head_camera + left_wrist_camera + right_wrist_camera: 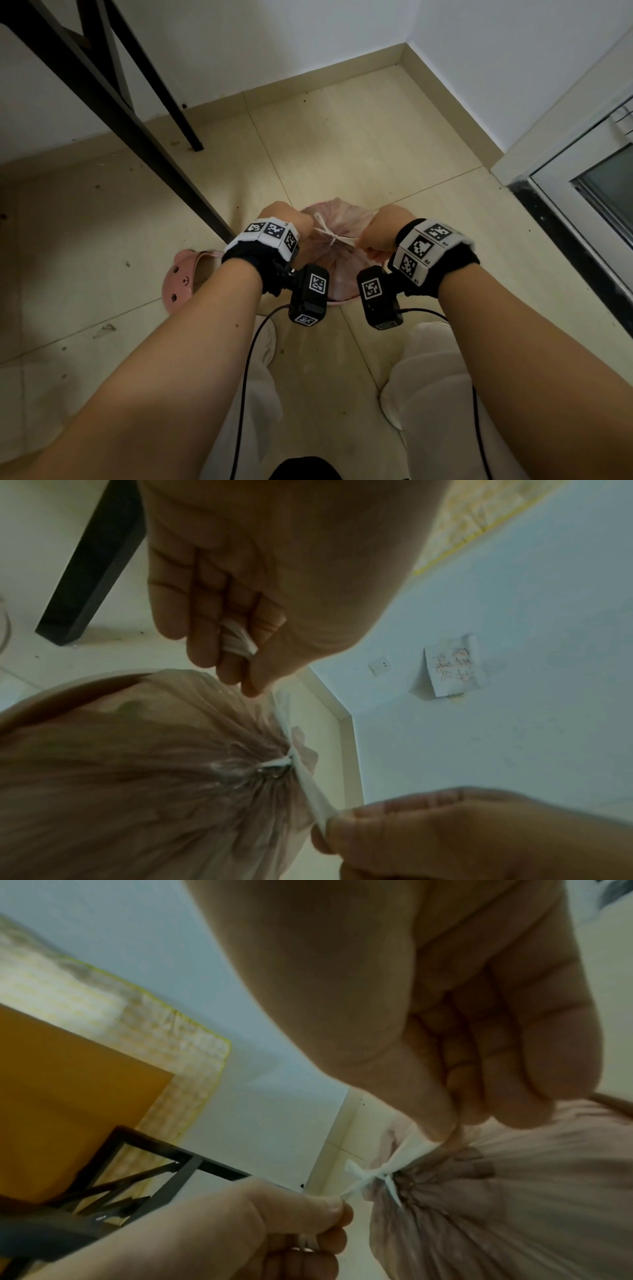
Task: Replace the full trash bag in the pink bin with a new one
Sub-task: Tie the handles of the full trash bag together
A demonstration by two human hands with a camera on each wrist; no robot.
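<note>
A full, translucent pinkish trash bag point(339, 214) sits in the pink bin point(342, 302) on the floor in front of me. Its mouth is gathered shut by a white drawstring tied in a knot point(333, 237). My left hand point(301, 226) grips one end of the string point(238, 642), which is pinched in its curled fingers. My right hand point(375, 240) pinches the other end point(416, 1146), and the string runs taut between both hands. In the wrist views the knot point(284, 762) point(373, 1173) sits on top of the bunched bag point(496, 1204).
A pink bear-faced lid point(185, 277) lies on the tiles left of the bin. Black table legs point(113, 102) slant down at the left. A wall corner is ahead and a door frame point(582, 164) is on the right. My white trouser legs point(428, 377) stand just behind the bin.
</note>
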